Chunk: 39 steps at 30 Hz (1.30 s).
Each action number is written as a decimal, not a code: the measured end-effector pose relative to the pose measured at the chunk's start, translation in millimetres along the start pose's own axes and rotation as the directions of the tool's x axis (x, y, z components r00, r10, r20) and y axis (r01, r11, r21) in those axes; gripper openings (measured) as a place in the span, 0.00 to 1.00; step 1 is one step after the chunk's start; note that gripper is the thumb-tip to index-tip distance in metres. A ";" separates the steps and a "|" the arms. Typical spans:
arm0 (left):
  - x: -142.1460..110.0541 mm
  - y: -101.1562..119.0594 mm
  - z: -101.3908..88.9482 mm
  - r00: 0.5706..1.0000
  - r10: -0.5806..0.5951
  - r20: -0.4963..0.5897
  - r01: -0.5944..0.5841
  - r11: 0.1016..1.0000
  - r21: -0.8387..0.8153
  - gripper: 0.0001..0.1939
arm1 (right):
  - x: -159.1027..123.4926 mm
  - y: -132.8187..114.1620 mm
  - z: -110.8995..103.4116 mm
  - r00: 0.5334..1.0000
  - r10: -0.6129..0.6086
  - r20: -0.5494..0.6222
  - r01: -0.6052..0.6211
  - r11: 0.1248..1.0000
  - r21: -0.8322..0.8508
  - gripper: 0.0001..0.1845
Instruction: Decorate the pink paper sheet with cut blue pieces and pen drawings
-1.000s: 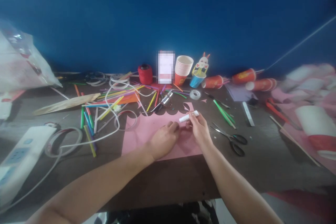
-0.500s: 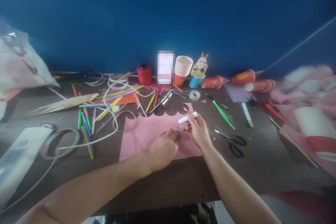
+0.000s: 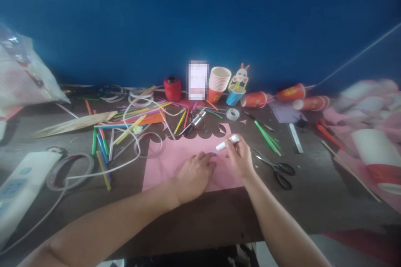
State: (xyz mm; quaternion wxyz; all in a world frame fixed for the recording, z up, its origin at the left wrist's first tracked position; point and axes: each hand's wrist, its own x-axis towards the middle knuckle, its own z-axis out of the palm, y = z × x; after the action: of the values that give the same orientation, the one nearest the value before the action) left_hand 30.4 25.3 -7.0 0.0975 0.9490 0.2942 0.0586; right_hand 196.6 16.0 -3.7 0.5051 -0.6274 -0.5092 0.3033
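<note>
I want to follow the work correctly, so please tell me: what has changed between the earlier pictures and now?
The left hand has drawn back slightly toward the person; a small blue piece, hidden at first, now shows at its fingertips. The right hand still has its grip on the white tube. The pink paper and scissors stayed put.

Craft workspace: scissors [image 3: 275,167], straws [image 3: 265,135], paper [image 3: 169,162].

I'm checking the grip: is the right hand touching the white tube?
Touching: the head view shows the right hand gripping the white tube with its fingers.
</note>
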 end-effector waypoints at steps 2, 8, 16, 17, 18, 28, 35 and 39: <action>-0.3 -0.1 -0.1 1.000 -0.011 0.007 0.011 1.000 -0.007 0.12 | -1.6 -5.2 -3.9 0.993 -0.098 0.065 0.107 0.983 -0.150 0.08; -2.5 1.0 -2.5 0.999 -0.025 0.020 0.026 0.998 -0.062 0.13 | -3.0 -5.7 -5.3 0.937 -0.200 0.285 0.304 0.868 -0.392 0.05; -5.8 9.5 -4.9 0.999 0.009 0.036 -0.013 0.993 0.116 0.13 | -3.1 -1.8 -4.0 0.940 -0.205 0.274 0.303 0.872 -0.386 0.05; -6.1 10.1 -4.7 0.999 0.006 0.036 -0.011 0.992 0.125 0.13 | -3.6 -2.2 -3.3 0.939 -0.210 0.273 0.304 0.877 -0.373 0.05; -6.4 10.4 -4.6 0.999 0.006 0.035 -0.011 0.992 0.127 0.13 | -4.2 -2.7 -2.6 0.938 -0.215 0.271 0.306 0.882 -0.359 0.04; -4.9 7.3 -6.3 0.999 -0.005 0.040 0.002 0.997 0.077 0.11 | 9.7 6.2 -14.4 0.982 -0.107 -0.158 0.092 0.991 -0.100 0.13; -1.6 0.7 0.0 0.998 0.054 0.019 -0.054 0.998 0.012 0.11 | 19.8 -2.3 -14.5 0.985 -0.148 0.091 0.164 0.965 -0.203 0.11; -1.6 -1.0 1.9 0.996 0.087 0.001 -0.087 0.996 -0.001 0.12 | 10.6 -9.5 -14.6 0.988 -0.091 0.125 0.124 0.950 -0.288 0.11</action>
State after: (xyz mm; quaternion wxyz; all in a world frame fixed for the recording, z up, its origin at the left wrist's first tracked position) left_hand 28.9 25.0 -9.2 0.0955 0.9609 0.2524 0.0625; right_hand 209.6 21.0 11.2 0.3931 -0.6492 -0.6091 0.2301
